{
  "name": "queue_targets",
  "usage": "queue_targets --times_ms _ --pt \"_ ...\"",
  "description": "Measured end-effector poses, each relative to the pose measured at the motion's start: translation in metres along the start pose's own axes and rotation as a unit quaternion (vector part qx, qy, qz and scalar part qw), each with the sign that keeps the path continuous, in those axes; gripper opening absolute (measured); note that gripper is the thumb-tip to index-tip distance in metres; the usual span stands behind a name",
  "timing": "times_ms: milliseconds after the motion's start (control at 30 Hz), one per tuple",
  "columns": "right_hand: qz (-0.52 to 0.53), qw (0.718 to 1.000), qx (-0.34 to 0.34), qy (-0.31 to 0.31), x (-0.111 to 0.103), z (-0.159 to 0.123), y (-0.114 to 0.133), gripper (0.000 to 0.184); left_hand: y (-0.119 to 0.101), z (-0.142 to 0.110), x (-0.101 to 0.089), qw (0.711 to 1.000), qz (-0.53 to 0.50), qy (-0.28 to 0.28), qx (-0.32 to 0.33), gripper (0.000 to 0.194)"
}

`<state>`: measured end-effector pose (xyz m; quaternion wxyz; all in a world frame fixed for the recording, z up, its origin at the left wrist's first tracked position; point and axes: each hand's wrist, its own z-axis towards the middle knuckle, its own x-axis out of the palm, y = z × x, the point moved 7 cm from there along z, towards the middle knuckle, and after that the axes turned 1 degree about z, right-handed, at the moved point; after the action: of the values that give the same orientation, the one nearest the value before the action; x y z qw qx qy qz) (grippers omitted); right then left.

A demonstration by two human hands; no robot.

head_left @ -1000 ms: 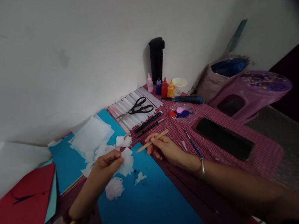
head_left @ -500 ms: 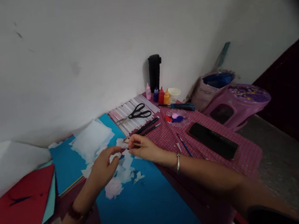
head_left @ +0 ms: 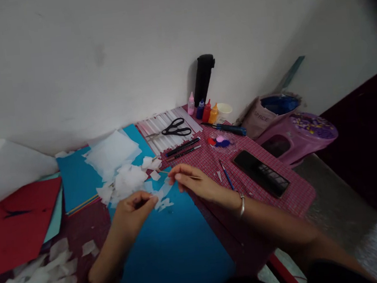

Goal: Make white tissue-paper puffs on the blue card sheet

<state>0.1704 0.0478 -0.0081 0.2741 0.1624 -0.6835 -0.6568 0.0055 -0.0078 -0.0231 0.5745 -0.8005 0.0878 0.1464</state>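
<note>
My right hand (head_left: pixel 192 182) grips a thin wooden stick (head_left: pixel 196 177) that runs through the fingers, its tip pointing left over the scraps. Thumb and fingertips of my left hand (head_left: pixel 134 215) are pinched together above the blue sheet (head_left: pixel 176 254); what sits between them, if anything, is too small to make out. Thin white paper scraps (head_left: pixel 163 202) lie on the blue sheet between both hands. Just beyond the left hand is a heap of crumpled white pieces (head_left: pixel 128 178), with a stack of white paper squares (head_left: pixel 112 153) behind it.
Scissors (head_left: pixel 175 128) rest on a striped sheet, with pens (head_left: pixel 183 147) nearby. Paint bottles (head_left: pixel 206 111), a cup (head_left: pixel 224 108) and a black case (head_left: pixel 204 78) stand by the wall. A cutter (head_left: pixel 229 129), paint blobs (head_left: pixel 222 142), a paintbrush (head_left: pixel 226 175) and a phone (head_left: pixel 261 173) lie right.
My left hand's thumb and fingers were apart and are now pinched together. My right hand keeps the stick and has shifted slightly. The pale crumpled paper flower near my left hand no longer shows.
</note>
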Motion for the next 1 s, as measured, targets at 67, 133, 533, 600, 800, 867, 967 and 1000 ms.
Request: queue_targets --times_ms 67,133,533,600,800,867,967,1000 --pt "-0.035 0.999 -0.006 0.002 -0.010 -0.014 -0.003 0.031 0.020 -0.024 0.017 0.998 -0.025 0.033 -0.041 0.024" --pt "-0.049 0.999 0.000 -0.004 -0.019 -0.024 -0.013 0.038 0.035 -0.048 0.043 0.990 -0.051 0.106 -0.076 0.025" --pt "-0.054 0.997 0.041 0.041 -0.020 -0.030 -0.038 0.036 0.020 -0.049 0.026 0.960 0.259 0.023 0.102 0.019" --pt "-0.062 0.997 0.034 0.040 -0.018 -0.029 -0.039 0.034 0.021 -0.044 0.019 0.951 0.280 0.024 0.130 0.018" --pt "-0.057 0.997 0.028 0.039 -0.010 -0.026 -0.041 0.030 0.020 -0.040 0.012 0.932 0.312 0.024 0.182 0.014" --pt "-0.059 0.997 0.034 0.041 -0.007 -0.026 -0.042 0.029 0.018 -0.039 0.015 0.934 0.307 0.035 0.180 0.015" --pt "-0.067 0.996 0.037 0.039 -0.006 -0.025 -0.042 0.028 0.012 -0.037 0.023 0.936 0.302 0.048 0.177 0.015" --pt "-0.070 0.996 0.035 0.037 -0.006 -0.025 -0.043 0.028 0.009 -0.035 0.026 0.937 0.299 0.051 0.175 0.015"
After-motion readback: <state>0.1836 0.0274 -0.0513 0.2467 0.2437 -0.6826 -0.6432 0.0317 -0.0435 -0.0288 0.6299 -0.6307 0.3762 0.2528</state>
